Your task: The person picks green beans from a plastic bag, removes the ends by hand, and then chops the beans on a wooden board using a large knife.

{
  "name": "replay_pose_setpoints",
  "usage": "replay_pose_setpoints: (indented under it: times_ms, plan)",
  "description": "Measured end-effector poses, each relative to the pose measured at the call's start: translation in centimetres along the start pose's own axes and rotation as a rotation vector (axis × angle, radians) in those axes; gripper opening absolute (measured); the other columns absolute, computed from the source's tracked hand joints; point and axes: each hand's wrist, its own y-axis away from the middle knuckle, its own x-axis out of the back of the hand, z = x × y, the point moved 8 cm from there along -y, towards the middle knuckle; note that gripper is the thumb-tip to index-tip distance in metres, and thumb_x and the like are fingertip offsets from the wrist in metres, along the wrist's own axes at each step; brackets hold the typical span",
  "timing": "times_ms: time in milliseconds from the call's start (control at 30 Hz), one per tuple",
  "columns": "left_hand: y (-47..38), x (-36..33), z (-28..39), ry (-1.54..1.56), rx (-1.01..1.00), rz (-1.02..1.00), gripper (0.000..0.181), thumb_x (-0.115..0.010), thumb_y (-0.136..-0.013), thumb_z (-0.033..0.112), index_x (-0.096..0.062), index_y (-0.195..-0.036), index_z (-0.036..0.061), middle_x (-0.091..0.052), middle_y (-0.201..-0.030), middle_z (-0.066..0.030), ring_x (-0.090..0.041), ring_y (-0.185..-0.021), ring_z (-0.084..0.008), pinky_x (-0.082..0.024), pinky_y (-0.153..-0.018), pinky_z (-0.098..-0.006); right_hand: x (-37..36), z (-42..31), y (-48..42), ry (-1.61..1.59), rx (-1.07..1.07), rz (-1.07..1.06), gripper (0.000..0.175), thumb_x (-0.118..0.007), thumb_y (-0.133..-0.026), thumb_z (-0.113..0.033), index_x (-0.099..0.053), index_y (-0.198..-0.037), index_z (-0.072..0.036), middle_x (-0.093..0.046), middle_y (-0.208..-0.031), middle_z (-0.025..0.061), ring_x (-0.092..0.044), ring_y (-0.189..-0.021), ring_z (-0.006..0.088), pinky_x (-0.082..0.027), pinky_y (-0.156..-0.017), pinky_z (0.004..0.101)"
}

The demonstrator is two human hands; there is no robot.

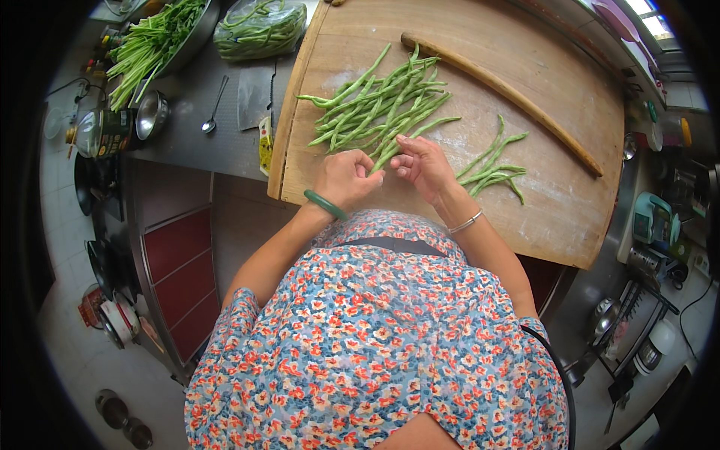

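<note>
A loose pile of long green beans (365, 112) lies on a wooden board (562, 225) dusted with white powder. At the pile's near edge, my left hand (347, 177), with a green bangle at the wrist, pinches the near end of a green bean (381, 160). My right hand (423, 166), wearing a silver bracelet, has its fingers curled at the other side of that bean; whether they grip it is unclear. Several more beans (495, 174) lie in a smaller group to the right of my right hand, partly hidden by the wrist.
A wooden rolling pin (506, 95) lies across the board's far right. On the steel counter (185, 146) at left are a cleaver (256, 98), a spoon (216, 104), a metal bowl (152, 115), bagged beans (260, 34) and a basin of leafy greens (160, 42). A utensil rack (635, 315) stands right.
</note>
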Motion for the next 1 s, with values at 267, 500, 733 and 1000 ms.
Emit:
replay_pose_setpoints:
  times_ms: [267, 500, 733, 1000]
  plan:
    - [0.3, -0.8, 1.1, 0.276, -0.015, -0.128, 0.027, -0.074, -0.081, 0.027, -0.065, -0.082, 0.0017, -0.050, -0.058, 0.0053, -0.041, -0.051, -0.0031, -0.035, -0.047, -0.0201, 0.9, -1.7, -0.1, -0.018, 0.045, -0.028, 0.012, -0.062, -0.089, -0.015, -0.059, -0.095, -0.004, -0.059, -0.078, -0.0014, -0.051, -0.055, 0.0055, -0.037, -0.043, 0.0180]
    - [0.6, -2.3, -1.0, 0.739, 0.249, -0.412, 0.036, -0.049, -0.098, 0.031, -0.068, -0.093, 0.0013, -0.049, -0.061, 0.0060, -0.038, -0.047, -0.0008, -0.028, -0.042, -0.0170, 1.9, -2.5, -0.7, -0.188, 0.005, -0.069, 0.008, -0.060, -0.090, -0.013, -0.060, -0.093, -0.005, -0.059, -0.076, -0.0009, -0.053, -0.056, 0.0069, -0.039, -0.044, 0.0178]
    - [2.1, -3.4, -0.4, 0.827, 0.332, -0.509, 0.024, -0.060, -0.092, 0.024, -0.067, -0.098, 0.0023, -0.046, -0.061, 0.0079, -0.036, -0.048, -0.0008, -0.026, -0.042, -0.0157, 1.6, -2.3, -1.3, -0.198, 0.009, -0.091, 0.006, -0.059, -0.090, -0.010, -0.056, -0.092, -0.005, -0.059, -0.073, 0.0002, -0.054, -0.055, 0.0074, -0.039, -0.043, 0.0183]
    - [2.4, -3.4, 0.9, 1.122, 0.348, -0.395, 0.024, -0.066, -0.088, 0.020, -0.064, -0.103, 0.0010, -0.051, -0.067, 0.0048, -0.038, -0.050, -0.0014, -0.028, -0.042, -0.0160, 0.9, -2.4, -0.6, -0.159, 0.083, -0.010, 0.007, -0.058, -0.091, -0.010, -0.053, -0.090, -0.006, -0.054, -0.070, -0.0007, -0.053, -0.054, 0.0081, -0.038, -0.043, 0.0188]
